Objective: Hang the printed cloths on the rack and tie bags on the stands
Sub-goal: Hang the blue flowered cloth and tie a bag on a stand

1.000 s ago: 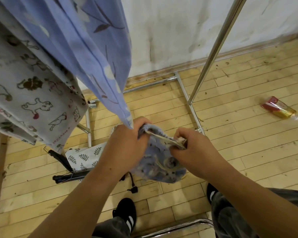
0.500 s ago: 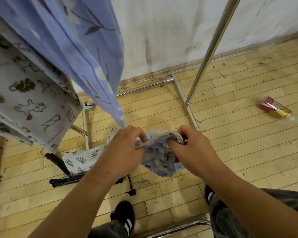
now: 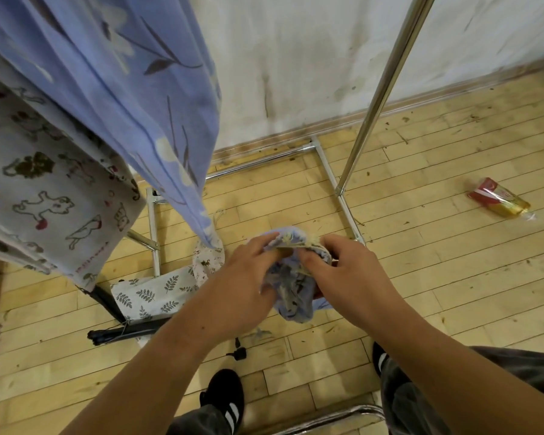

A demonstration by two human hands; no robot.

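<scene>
A small blue printed drawstring bag (image 3: 296,296) hangs between my hands at the middle of the view. My left hand (image 3: 245,287) grips its left side and my right hand (image 3: 349,277) pinches its gathered mouth and pale cord. A blue leaf-print cloth (image 3: 132,83) and a white cloth with animal drawings (image 3: 44,183) hang at the upper left. The rack's chrome upright (image 3: 380,92) rises at the right, joined to the base bars (image 3: 343,196) on the floor.
A white leaf-print bag (image 3: 151,293) lies on the wooden floor beside a black stand leg (image 3: 120,334). A red and yellow packet (image 3: 496,200) lies at the right. My black shoes (image 3: 223,400) are below, with another chrome bar (image 3: 333,417) at the bottom edge.
Both hands have drawn closer together and bunched the blue bag's mouth. The bag hangs more crumpled than a second ago.
</scene>
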